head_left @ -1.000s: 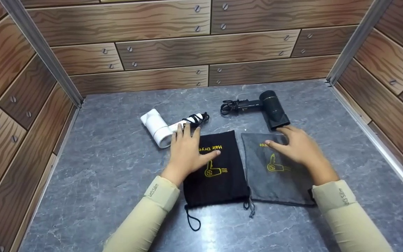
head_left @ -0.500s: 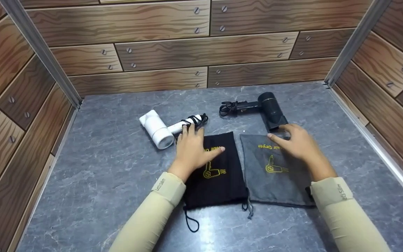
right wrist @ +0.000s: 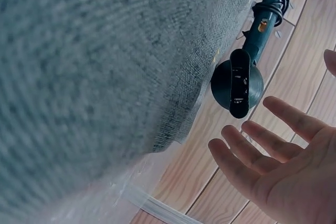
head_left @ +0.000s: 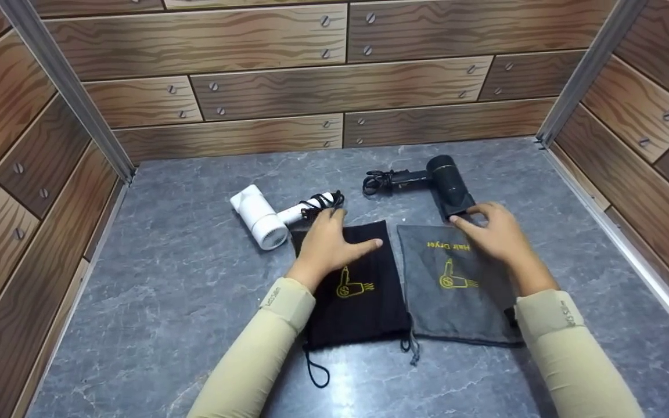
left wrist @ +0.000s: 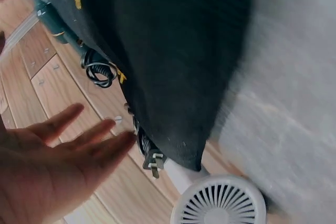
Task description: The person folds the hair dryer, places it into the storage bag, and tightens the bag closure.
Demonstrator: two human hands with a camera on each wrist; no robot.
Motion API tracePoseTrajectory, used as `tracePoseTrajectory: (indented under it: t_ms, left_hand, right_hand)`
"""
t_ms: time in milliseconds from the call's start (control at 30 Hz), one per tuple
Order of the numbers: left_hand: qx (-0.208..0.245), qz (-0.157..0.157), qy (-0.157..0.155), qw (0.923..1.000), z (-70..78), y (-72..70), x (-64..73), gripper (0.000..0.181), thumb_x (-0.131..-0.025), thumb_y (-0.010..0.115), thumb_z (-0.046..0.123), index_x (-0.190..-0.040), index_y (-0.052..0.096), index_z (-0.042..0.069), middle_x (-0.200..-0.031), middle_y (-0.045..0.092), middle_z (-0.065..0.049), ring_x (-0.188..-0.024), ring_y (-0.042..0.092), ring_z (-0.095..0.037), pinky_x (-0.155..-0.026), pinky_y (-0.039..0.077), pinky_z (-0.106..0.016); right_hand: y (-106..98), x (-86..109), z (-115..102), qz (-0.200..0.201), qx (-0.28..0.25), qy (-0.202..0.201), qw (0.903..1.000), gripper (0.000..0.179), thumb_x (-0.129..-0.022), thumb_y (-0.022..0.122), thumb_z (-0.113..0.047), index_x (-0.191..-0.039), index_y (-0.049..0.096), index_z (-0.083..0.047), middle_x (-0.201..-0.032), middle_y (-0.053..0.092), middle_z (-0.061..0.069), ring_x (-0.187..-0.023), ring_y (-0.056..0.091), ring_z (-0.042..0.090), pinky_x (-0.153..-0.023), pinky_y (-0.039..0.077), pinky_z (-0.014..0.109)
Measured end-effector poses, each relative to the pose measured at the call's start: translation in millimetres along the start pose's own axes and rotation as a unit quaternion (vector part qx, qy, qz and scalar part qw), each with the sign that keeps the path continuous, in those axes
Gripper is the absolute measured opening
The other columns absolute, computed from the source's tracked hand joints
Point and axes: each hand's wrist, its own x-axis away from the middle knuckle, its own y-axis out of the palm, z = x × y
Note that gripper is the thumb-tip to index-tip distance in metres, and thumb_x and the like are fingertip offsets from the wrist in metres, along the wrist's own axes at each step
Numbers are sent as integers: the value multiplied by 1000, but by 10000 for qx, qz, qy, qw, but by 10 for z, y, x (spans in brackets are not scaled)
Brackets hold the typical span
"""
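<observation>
A black drawstring pouch (head_left: pixel 363 316) and a grey drawstring pouch (head_left: pixel 456 313), each printed with a yellow hair dryer, lie side by side. Behind the black one is a white hair dryer (head_left: pixel 259 216), its black cord wound round the handle. A black hair dryer (head_left: pixel 449 181) lies behind the grey one, nozzle toward me. My left hand (head_left: pixel 326 247) hovers over the black pouch, fingers extended near the white dryer's cord and plug (left wrist: pixel 154 162). Over the grey pouch's far edge is my right hand (head_left: pixel 500 235), thumb and fingers apart near the black nozzle (right wrist: pixel 239 85), holding nothing.
Wood-patterned walls (head_left: pixel 270 93) enclose the grey marbled tabletop (head_left: pixel 166 278) at the back and both sides. Metal strips (head_left: pixel 613 232) run along the wall edges. A drawstring loop (head_left: pixel 318 371) hangs off the black pouch's near end.
My left hand has shifted right and slightly forward across the black pouch, away from the white dryer. The right hand's thumb has moved closer to the black dryer's nozzle. Pouches and dryers stay put.
</observation>
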Motion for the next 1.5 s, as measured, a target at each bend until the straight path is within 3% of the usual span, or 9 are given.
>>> tracePoseTrajectory:
  t_ms: [200, 500, 767, 1167, 1367, 1500]
  left_hand:
    - [617, -167, -141, 9979, 32, -21, -34, 116, -75, 77, 81, -157, 48, 5, -151, 54, -18, -139, 56, -37, -119, 46, -48]
    - [1160, -338, -481, 9915, 43, -4, -65, 126, -76, 77, 80, -163, 34, 1, -163, 46, -21, -150, 46, -37, -125, 39, -48]
    - [2175, -501, -747, 9719, 113, 0, -107, 130, -75, 80, 79, -166, 27, 3, -167, 42, -18, -155, 40, -33, -127, 35, -47]
    - [2399, -448, -822, 9663, 116, 16, -212, 120, -79, 79, 74, -164, 31, 5, -163, 45, -21, -150, 45, -33, -123, 40, -49]
    - [2283, -441, -825, 9691, 134, 18, -283, 117, -79, 79, 74, -165, 31, 10, -168, 35, -19, -156, 36, -34, -127, 35, -49]
    - [2316, -412, -824, 9684, 142, 1, -309, 117, -78, 78, 76, -164, 32, 11, -167, 35, -18, -155, 37, -33, -126, 36, -49]
  right_hand:
    - [-17, 1, 20, 120, -214, 106, 9996, 72, -100, 65, -59, -131, 64, 7, -149, 52, 35, -131, 53, 53, -110, 42, 69]
    - [-23, -42, 46, 71, -341, 253, 9991, 72, -101, 63, -59, -134, 63, 5, -148, 52, 35, -133, 51, 54, -112, 41, 69]
    - [-71, -84, 43, -15, -542, 504, 9973, 75, -101, 61, -63, -136, 62, 3, -153, 48, 35, -141, 47, 55, -117, 39, 68]
    - [-157, -206, 22, 57, -910, 770, 9929, 82, -98, 61, -69, -140, 61, 2, -153, 52, 32, -138, 53, 50, -110, 47, 65]
    - [-162, -267, 63, -64, -1164, 766, 9902, 88, -100, 62, -65, -155, 48, 1, -161, 44, 30, -146, 48, 49, -115, 45, 64]
    - [-146, -312, 75, -68, -1175, 775, 9900, 89, -100, 63, -62, -158, 44, 2, -163, 41, 31, -148, 45, 51, -116, 45, 63]
